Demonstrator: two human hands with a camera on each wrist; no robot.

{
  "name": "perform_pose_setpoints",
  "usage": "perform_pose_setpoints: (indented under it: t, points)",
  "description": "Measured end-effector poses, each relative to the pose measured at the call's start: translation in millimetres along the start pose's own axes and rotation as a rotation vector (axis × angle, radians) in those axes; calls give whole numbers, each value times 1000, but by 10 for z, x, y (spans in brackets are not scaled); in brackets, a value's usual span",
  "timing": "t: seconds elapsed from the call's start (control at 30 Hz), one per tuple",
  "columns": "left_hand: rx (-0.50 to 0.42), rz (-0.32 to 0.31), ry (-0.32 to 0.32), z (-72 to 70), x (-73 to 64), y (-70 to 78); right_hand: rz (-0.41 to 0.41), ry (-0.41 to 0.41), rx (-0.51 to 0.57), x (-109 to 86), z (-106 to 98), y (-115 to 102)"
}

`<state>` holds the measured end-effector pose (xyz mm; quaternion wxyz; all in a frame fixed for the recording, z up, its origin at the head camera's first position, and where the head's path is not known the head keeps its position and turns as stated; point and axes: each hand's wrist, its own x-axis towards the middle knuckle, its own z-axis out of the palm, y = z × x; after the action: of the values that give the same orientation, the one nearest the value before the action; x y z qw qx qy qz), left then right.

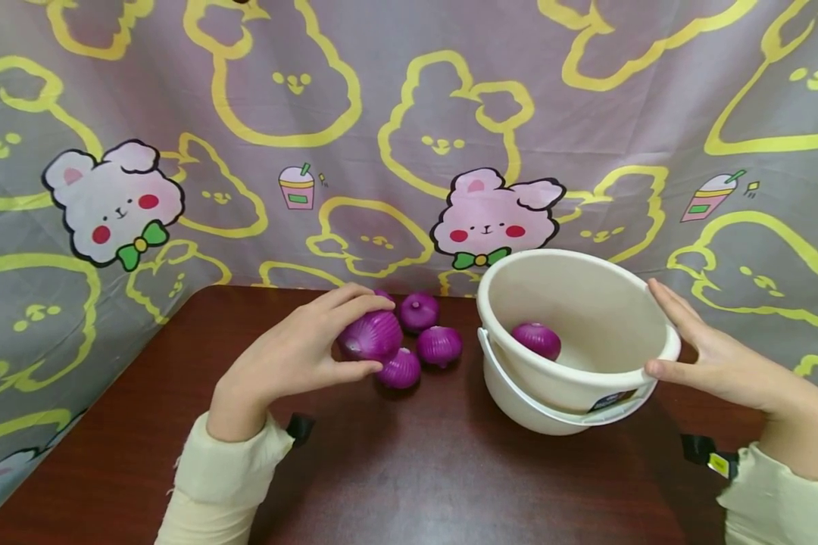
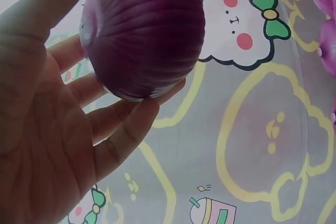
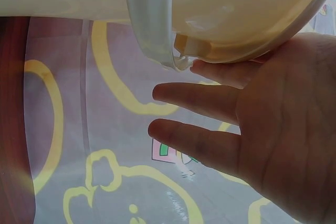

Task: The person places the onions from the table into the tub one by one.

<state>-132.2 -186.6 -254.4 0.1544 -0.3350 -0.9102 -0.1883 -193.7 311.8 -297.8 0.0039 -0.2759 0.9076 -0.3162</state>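
My left hand [image 1: 296,352] grips a purple onion [image 1: 370,337], thumb on the near side and fingers over the top. In the left wrist view the same ribbed onion [image 2: 144,35] sits between thumb and fingertips, away from the palm. At the right, my right hand [image 1: 725,367] rests against the rim of a cream bucket [image 1: 579,382], with thumb and forefinger spread along its outer edge. Its other fingers [image 3: 199,98] stretch out straight beneath the rim in the right wrist view. Inside the bucket lies one purple onion [image 1: 537,341].
Several more onions [image 1: 439,346] lie on the dark wooden table [image 1: 409,469], close beside and behind the held one. The bucket's handle [image 1: 518,390] hangs down along its near side. A patterned grey cloth [image 1: 354,166] forms a backdrop behind the table.
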Motion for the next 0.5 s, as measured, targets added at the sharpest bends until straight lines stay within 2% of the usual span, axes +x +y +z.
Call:
perform_pose_setpoints:
  t: [0.5]
  points:
    - [-33, 19, 52, 1, 35, 24, -33, 16, -25, 2, -2, 23]
